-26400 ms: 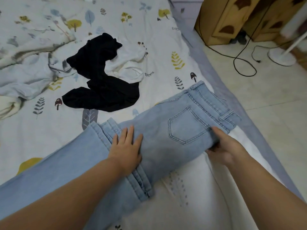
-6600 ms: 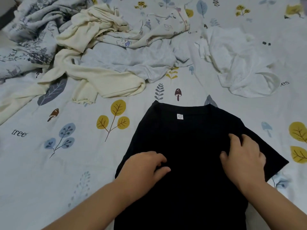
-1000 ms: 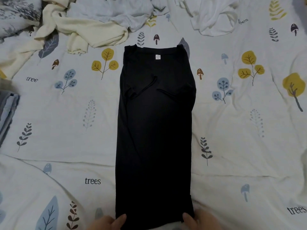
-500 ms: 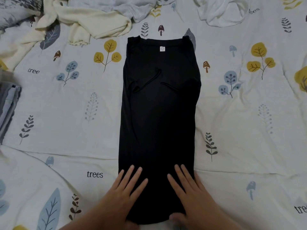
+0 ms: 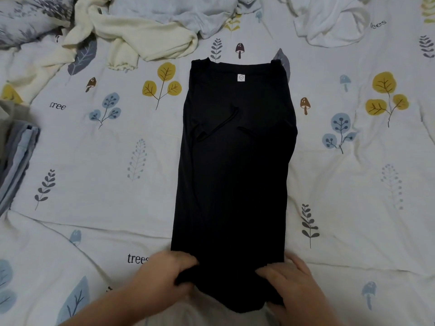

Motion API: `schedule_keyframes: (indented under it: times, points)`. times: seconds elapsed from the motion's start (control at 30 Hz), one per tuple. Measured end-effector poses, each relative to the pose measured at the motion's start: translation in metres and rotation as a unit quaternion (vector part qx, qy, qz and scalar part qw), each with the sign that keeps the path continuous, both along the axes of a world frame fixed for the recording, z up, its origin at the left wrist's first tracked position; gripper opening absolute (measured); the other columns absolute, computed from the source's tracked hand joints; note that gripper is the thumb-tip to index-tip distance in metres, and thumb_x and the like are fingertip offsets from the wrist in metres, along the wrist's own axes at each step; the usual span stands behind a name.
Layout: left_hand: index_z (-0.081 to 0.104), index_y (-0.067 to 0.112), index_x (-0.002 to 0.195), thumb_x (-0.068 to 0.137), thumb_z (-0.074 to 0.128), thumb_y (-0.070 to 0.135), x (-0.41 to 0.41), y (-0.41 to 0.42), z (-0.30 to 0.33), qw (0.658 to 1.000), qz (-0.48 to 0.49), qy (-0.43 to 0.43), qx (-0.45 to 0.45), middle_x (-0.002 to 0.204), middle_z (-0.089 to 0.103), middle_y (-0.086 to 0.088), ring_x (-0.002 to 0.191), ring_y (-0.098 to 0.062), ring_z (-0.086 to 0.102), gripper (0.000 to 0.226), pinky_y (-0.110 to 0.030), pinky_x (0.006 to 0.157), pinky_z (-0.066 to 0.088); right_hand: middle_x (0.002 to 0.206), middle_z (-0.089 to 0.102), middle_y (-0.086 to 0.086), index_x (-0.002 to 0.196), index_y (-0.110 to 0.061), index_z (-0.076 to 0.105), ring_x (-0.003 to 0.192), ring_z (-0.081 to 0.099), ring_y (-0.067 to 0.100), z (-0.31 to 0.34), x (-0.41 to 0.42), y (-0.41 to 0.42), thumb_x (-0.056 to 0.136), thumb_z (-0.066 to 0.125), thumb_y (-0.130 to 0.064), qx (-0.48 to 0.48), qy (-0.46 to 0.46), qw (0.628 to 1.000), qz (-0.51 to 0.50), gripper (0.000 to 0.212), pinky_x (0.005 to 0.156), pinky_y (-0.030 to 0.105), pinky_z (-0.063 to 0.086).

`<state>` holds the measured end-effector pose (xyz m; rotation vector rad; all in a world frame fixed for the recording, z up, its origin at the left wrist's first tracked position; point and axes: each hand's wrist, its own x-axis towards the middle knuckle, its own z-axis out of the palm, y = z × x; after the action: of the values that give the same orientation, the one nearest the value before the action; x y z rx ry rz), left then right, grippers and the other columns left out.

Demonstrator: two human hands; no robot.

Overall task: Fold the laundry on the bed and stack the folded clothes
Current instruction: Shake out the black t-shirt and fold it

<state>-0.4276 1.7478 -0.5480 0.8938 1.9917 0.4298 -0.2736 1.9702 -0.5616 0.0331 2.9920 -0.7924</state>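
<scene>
Black shirt (image 5: 235,172) lying flat in a long strip on patterned bedsheet (image 5: 106,184), left hand (image 5: 164,276) and right hand (image 5: 289,281) each gripping its near hem corners, unfolded cream garment (image 5: 141,31) beyond

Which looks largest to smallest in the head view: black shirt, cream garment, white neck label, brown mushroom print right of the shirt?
1. black shirt
2. cream garment, partly cut off by the frame, so its full size is unsure
3. brown mushroom print
4. white neck label
</scene>
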Motion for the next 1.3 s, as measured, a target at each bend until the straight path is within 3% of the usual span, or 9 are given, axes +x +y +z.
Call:
schedule_keyframes:
  times: [0.13,0.33,0.57,0.77,0.83,0.9,1.03,1.17,1.3]
  points:
    - [0.063,0.02,0.074,0.073,0.056,0.004,-0.044,0.022,0.02,0.98,0.142,-0.101,0.096,0.062,0.06,0.01,0.059,0.002,0.054,0.018,-0.018,0.055,0.041,0.075,0.062,-0.024,0.092,-0.037,0.061,0.068,0.057,-0.005,0.025,-0.033,0.021,0.061,0.069,-0.006,-0.239,-0.17,0.941,-0.169,0.044,0.066,0.007,0.04]
    - [0.067,0.016,0.09,0.085,0.057,-0.01,-0.137,0.077,0.045,0.953,0.202,-0.141,0.176,0.074,0.065,0.004,0.071,-0.006,0.061,0.028,-0.013,0.066,0.046,0.055,0.053,-0.006,0.074,-0.007,0.063,0.048,0.045,0.0,0.044,-0.115,0.069,0.078,0.061,0.007,-0.364,-0.088,0.892,-0.251,0.015,0.048,0.011,0.034]
    - [0.066,0.015,0.078,0.087,0.046,-0.007,-0.235,0.148,0.042,0.93,0.261,-0.187,0.177,0.063,0.064,0.007,0.059,-0.004,0.061,0.031,-0.01,0.055,0.046,0.068,0.06,0.005,0.077,-0.009,0.062,0.062,0.062,0.015,0.041,-0.214,0.127,0.086,0.054,-0.012,-0.548,-0.106,0.754,-0.347,0.012,0.058,0.025,0.047]
    - [0.067,0.016,0.082,0.078,0.05,0.0,-0.303,0.199,0.024,0.907,0.35,-0.128,0.194,0.081,0.063,-0.006,0.072,-0.018,0.059,0.024,-0.025,0.067,0.047,0.065,0.065,0.0,0.089,-0.011,0.063,0.058,0.063,0.01,0.027,-0.301,0.162,0.089,0.05,-0.007,-0.581,-0.043,0.726,-0.365,0.013,0.053,0.02,0.05]
    - [0.067,0.015,0.092,0.082,0.05,0.0,-0.318,0.211,0.012,0.902,0.374,-0.065,0.206,0.086,0.065,-0.006,0.08,-0.02,0.061,0.025,-0.026,0.073,0.049,0.093,0.065,0.002,0.112,-0.012,0.057,0.082,0.064,0.014,0.02,-0.321,0.172,0.089,0.056,-0.015,-0.509,-0.032,0.77,-0.383,0.023,0.071,0.027,0.053]
    - [0.057,0.011,0.123,0.086,0.054,0.008,-0.325,0.218,-0.006,0.914,0.353,0.13,0.153,0.113,0.062,-0.012,0.106,-0.024,0.058,0.037,-0.029,0.091,0.046,0.126,0.05,0.006,0.139,-0.015,0.033,0.111,0.053,0.022,0.005,-0.332,0.18,0.087,0.061,-0.025,-0.309,-0.048,0.854,-0.417,0.06,0.095,0.033,0.044]
    - [0.022,0.009,0.148,0.089,0.051,0.022,-0.291,0.222,-0.042,0.89,0.192,0.404,0.091,0.153,0.022,-0.017,0.141,-0.031,0.022,0.067,-0.045,0.113,0.017,0.154,0.018,0.017,0.149,-0.009,0.015,0.143,0.015,0.029,-0.021,-0.335,0.149,0.089,0.052,-0.027,-0.002,0.045,0.935,-0.352,0.073,0.114,0.042,0.015]
    - [0.007,0.026,0.15,0.094,0.036,0.042,-0.257,0.209,-0.083,0.908,-0.021,0.416,0.039,0.159,-0.001,-0.005,0.146,-0.025,-0.003,0.065,-0.051,0.113,-0.005,0.159,-0.006,0.004,0.151,-0.024,0.005,0.146,-0.007,0.022,-0.067,-0.315,0.13,0.09,0.025,-0.05,0.17,-0.051,0.971,-0.161,0.07,0.113,0.052,-0.004]
    - [-0.001,0.033,0.149,0.095,0.021,0.051,-0.267,0.2,-0.102,0.922,-0.041,0.384,-0.016,0.159,-0.009,0.002,0.145,-0.019,-0.012,0.061,-0.045,0.113,-0.013,0.158,-0.011,-0.003,0.15,-0.032,-0.001,0.145,-0.013,0.018,-0.091,-0.308,0.149,0.085,0.009,-0.062,0.181,-0.107,0.967,-0.14,0.072,0.112,0.053,-0.008]
